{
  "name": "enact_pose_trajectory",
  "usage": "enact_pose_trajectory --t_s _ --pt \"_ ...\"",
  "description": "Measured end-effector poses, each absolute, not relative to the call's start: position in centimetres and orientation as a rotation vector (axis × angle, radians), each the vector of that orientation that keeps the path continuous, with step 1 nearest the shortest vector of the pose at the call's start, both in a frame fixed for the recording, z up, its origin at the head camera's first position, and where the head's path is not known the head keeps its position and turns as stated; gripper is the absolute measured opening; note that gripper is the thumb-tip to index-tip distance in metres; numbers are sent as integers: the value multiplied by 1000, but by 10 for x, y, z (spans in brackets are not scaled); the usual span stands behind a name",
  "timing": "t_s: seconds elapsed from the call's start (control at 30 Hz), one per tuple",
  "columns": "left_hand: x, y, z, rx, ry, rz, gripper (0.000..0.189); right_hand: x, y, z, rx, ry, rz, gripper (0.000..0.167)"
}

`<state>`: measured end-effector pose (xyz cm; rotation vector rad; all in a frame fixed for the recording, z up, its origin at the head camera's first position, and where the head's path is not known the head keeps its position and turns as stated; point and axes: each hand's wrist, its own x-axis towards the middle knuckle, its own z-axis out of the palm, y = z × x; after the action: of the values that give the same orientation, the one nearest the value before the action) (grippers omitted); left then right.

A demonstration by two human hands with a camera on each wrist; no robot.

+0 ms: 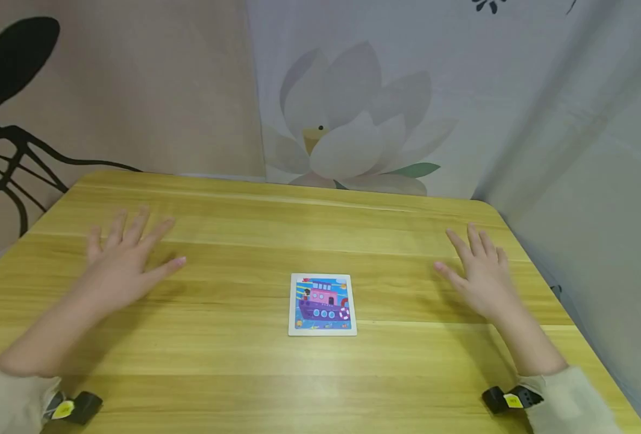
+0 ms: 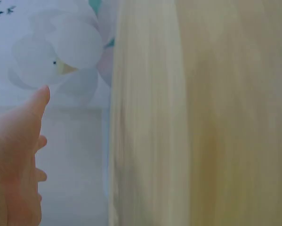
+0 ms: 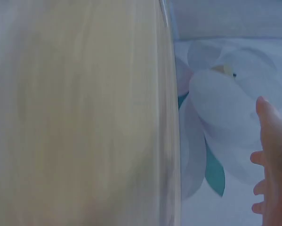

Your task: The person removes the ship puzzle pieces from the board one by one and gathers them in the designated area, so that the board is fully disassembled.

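A square picture puzzle [image 1: 323, 305] with a white frame lies flat near the middle of the wooden table [image 1: 234, 361]. It shows a purple and pink boat on blue. To its left, my left hand [image 1: 122, 268] is held over the table with fingers spread, holding nothing. On the other side, my right hand [image 1: 483, 274] is spread too, with nothing in it, apart from the puzzle. Each wrist view shows only its own hand at the edge, the left hand [image 2: 16, 165] and the right hand [image 3: 277, 165]; the puzzle is in neither.
Behind the table's far edge hangs a pale curtain [image 1: 450, 138] with a large flower print. A beige curtain [image 1: 179, 78] with dark plant shapes hangs at the left. Black wrist cameras with yellow labels sit at both sleeve cuffs.
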<state>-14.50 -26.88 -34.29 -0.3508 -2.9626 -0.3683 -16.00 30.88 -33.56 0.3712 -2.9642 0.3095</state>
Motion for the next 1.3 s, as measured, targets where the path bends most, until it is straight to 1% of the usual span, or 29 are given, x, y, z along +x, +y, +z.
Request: enact_pose_trajectory --t_s 0.5,0.73,0.9,1.1,1.3 --pt "-142 -209 -353 -516 -2811 -846 76 -144 248 -343 612 -2802 623 68" --pt "-143 -184 -364 -593 -2722 -998 74 -141 223 -350 675 -2775 836 68" --pt "-144 -169 -372 -620 -2692 -1076 69 -138 205 -354 721 -2797 907 68" --pt "-143 -152 -380 -661 -2727 -1157 69 -133 190 -361 763 -2856 979 68" --pt "-142 -136 -387 -705 -2765 -1194 70 -132 182 -374 806 -2919 1028 73"
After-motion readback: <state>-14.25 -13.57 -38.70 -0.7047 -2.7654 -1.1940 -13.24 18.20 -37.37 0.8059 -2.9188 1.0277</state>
